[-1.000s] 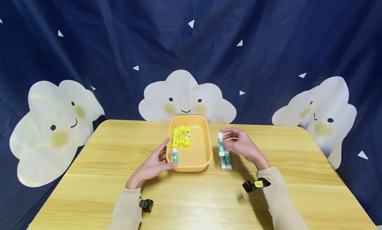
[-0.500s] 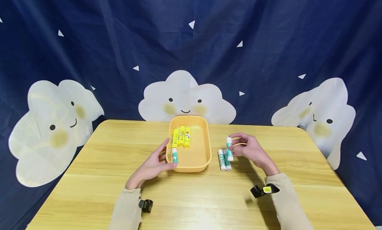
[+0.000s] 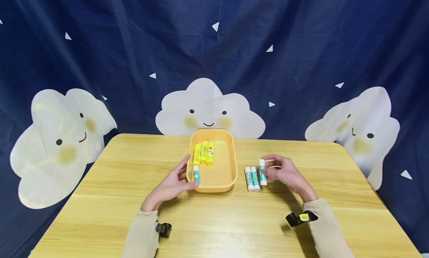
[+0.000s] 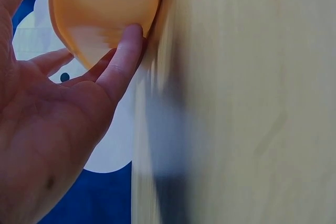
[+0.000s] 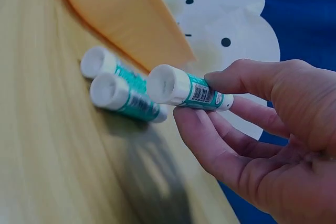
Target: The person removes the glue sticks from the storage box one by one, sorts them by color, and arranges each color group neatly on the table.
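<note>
My right hand [image 3: 285, 172] pinches a green-and-white glue stick [image 3: 263, 172] between thumb and fingertips. In the right wrist view this glue stick [image 5: 189, 88] is raised over the table, its white end toward the camera. Two matching glue sticks [image 3: 252, 178] lie side by side on the table, just left of it. My left hand [image 3: 171, 183] holds the near left corner of a yellow-orange plastic tray [image 3: 231, 176], thumb at the front and fingers along the side. Inside the tray lie three yellow glue sticks [image 3: 203, 152] and one green-and-white glue stick [image 3: 196, 174] near my left thumb.
The wooden table [image 3: 214, 220] ends at a dark blue curtain [image 3: 288, 64] with white clouds. Each wrist wears a small black camera, such as the right wrist camera [image 3: 295, 219]. The tray stands near the table's back edge.
My right hand has moved right and toward me with its glue stick, from over the two lying sticks to beside them. The left hand and tray have stayed put.
</note>
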### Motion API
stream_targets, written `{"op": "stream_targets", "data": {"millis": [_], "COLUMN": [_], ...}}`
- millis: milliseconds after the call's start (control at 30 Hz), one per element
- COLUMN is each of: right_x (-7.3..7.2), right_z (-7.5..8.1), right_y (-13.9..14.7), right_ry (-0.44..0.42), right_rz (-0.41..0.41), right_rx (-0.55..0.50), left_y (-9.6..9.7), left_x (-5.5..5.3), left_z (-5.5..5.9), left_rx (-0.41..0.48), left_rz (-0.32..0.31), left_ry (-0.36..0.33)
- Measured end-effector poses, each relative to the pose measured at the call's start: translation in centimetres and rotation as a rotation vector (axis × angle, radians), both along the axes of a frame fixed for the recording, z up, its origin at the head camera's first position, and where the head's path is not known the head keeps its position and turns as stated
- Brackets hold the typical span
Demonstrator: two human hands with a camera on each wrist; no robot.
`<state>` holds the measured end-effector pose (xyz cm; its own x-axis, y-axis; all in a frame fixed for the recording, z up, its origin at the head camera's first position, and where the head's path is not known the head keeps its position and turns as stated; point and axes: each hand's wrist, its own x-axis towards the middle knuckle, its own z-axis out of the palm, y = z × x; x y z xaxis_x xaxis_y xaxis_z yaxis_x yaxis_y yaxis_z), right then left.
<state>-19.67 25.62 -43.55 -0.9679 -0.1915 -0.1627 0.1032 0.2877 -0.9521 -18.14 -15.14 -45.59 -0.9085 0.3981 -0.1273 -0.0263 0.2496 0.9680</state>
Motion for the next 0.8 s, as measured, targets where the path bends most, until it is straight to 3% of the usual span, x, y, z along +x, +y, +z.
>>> {"op": "stream_targets", "data": {"millis": [533, 800], "right_x": [0.0, -0.2], "right_z": [-1.5, -2.0], "right_y": [0.2, -0.1], "right_ry": [-0.074, -0.054], "right_rz": [0.004, 0.006], "right_rx": [0.022, 0.061], "left_y": [-0.1, 0.0], "left_x": [-0.1, 0.0], "left_z": [-0.1, 0.2], "left_rx": [0.001, -0.001], "left_rz": [-0.005, 0.002], "left_ry": [0.000, -0.014]}}
